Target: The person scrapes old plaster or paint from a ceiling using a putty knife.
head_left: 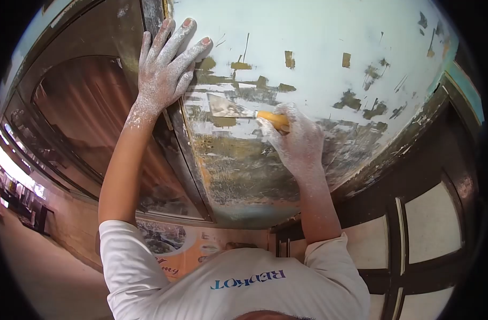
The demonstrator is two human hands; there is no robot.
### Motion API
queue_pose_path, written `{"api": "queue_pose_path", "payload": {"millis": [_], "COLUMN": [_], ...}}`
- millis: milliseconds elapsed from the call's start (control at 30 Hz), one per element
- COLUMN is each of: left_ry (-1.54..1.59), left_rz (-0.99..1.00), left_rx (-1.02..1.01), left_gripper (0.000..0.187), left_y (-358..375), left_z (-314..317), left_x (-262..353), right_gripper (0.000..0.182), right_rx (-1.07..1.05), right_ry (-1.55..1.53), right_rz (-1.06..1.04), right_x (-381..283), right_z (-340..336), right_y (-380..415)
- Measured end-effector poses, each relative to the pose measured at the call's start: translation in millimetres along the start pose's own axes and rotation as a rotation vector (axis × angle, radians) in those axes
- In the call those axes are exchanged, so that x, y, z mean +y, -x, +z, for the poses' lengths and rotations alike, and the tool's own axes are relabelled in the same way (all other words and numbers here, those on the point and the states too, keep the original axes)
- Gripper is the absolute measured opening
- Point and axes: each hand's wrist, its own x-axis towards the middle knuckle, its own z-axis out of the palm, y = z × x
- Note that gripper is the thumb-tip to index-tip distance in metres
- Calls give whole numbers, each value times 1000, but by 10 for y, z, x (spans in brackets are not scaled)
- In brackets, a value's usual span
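My right hand [299, 140], coated in white dust, grips the yellow handle of a putty knife [230, 108]. The knife's broad metal blade points left and lies at the wall surface, over a patch of dark, scraped areas. The wall [318, 32] is pale, with olive and brown patches showing through, mostly in its lower half. My left hand [166, 66], also dusty, rests with its fingers spread at the wall's left edge, beside the dark frame and above and left of the blade.
On the left a dark-framed glass panel [57, 96] has a brown curtain behind it. A dark door with pale panels [433, 224] stands at the lower right. An orange printed banner [196, 248] shows below the wall.
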Motion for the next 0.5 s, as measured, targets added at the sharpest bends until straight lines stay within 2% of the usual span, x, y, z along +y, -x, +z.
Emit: {"api": "queue_pose_path", "payload": {"millis": [67,200,267,467,500], "left_ry": [16,13,16,26,33], "left_rz": [3,-9,-12,2,3], "left_rx": [17,-8,-2,8,6], "left_gripper": [52,52,52,51,51], "left_y": [-1,0,10,0,3], "left_z": [3,7,23,31,26], "left_x": [-4,7,-9,-5,0], "right_gripper": [31,31,30,30,29], "right_rx": [-37,-99,-24,-66,-29], "right_ry": [-140,-31,-78,-132,-113], "right_rz": [117,136,22,30,-45], "right_x": [-11,-172,-193,-279,-272], "right_z": [-135,-10,120,195,228], "right_y": [46,21,22,-8,-24]}}
